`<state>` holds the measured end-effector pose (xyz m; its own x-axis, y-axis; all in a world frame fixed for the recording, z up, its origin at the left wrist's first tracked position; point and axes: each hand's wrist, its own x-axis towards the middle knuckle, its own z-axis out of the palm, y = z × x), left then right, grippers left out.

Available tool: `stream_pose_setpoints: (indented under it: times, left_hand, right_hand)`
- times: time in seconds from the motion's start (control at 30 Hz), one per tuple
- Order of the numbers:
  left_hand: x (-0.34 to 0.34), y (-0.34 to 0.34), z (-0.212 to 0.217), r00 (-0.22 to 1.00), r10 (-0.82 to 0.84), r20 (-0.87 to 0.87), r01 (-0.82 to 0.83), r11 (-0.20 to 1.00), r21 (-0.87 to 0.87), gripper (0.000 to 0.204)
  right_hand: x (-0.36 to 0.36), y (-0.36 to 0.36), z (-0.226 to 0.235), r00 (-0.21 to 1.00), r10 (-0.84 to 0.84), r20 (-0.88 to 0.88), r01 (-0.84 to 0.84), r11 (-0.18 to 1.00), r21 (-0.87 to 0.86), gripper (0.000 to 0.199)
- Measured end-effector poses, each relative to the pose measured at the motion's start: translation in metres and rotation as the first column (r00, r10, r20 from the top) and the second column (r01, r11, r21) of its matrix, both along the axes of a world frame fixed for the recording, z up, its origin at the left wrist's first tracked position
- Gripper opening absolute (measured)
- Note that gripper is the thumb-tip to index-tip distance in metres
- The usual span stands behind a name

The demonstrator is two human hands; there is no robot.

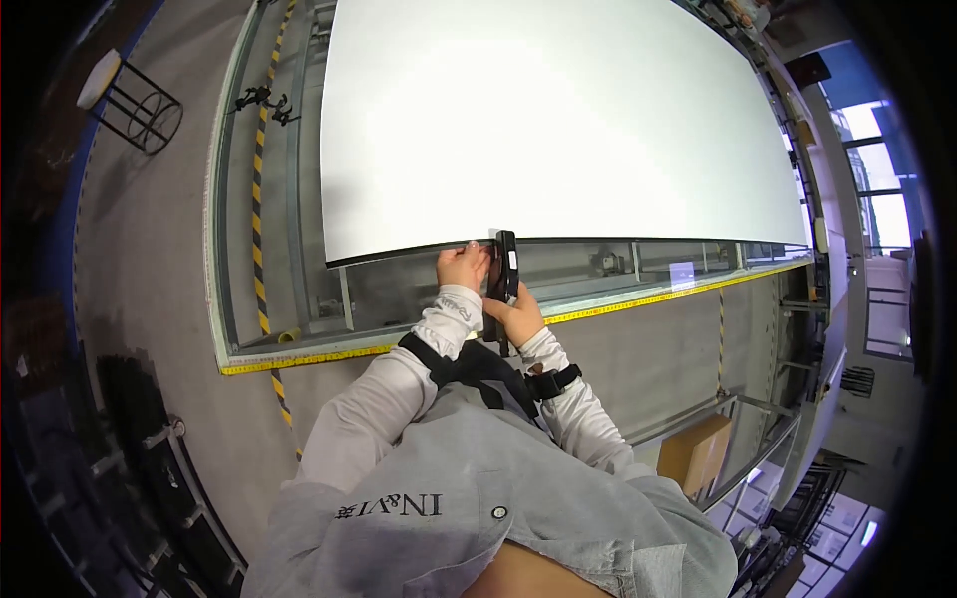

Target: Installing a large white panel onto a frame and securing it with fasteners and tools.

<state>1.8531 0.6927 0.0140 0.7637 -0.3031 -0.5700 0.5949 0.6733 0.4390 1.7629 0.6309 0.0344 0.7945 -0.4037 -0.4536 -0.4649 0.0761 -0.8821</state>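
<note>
At the near edge of the large, flat white panel [558,130], the right hand [516,317] holds the long black tool [506,264], the left hand [465,267], whose grip I cannot tell, is beside, and apparent positioning next calls for steadiness.

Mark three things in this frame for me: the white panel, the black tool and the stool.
White panel [548,130]: head view, middle of its upper face.
Black tool [505,263]: head view, dark body.
Stool [99,79]: head view, light seat.
</note>
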Motion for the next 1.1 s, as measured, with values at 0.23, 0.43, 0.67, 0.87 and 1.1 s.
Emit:
stream_pose_setpoints:
  times: [0.23, 0.43, 0.67, 0.87, 1.1]
  left_hand:
    - [-0.001, -0.006, -0.002, 0.998, 0.004, -0.058, -0.006, 1.0, -0.029, 0.011]
    - [0.001, -0.008, 0.007, 0.998, 0.027, -0.065, -0.024, 0.999, 0.044, 0.013]
    - [0.001, -0.01, 0.007, 0.999, 0.039, -0.025, -0.037, 0.995, 0.094, 0.015]
    - [0.002, -0.01, 0.001, 0.998, 0.062, -0.014, -0.061, 0.994, 0.089, 0.014]
    - [0.004, -0.008, 0.002, 0.997, 0.076, -0.034, -0.071, 0.989, 0.131, 0.014]
  right_hand:
    - [-0.002, -0.004, 0.009, 0.998, 0.047, -0.034, -0.05, 0.992, -0.114, 0.032]
    - [-0.003, -0.008, 0.006, 0.999, 0.049, -0.013, -0.049, 0.997, -0.058, 0.036]
    - [0.002, -0.007, 0.017, 0.999, 0.04, -0.006, -0.04, 0.999, -0.022, 0.034]
    - [0.001, -0.008, 0.014, 0.997, 0.05, 0.05, -0.052, 0.998, 0.033, 0.031]
    - [0.003, 0.0, 0.017, 0.997, 0.043, 0.057, -0.043, 0.999, 0.005, 0.027]
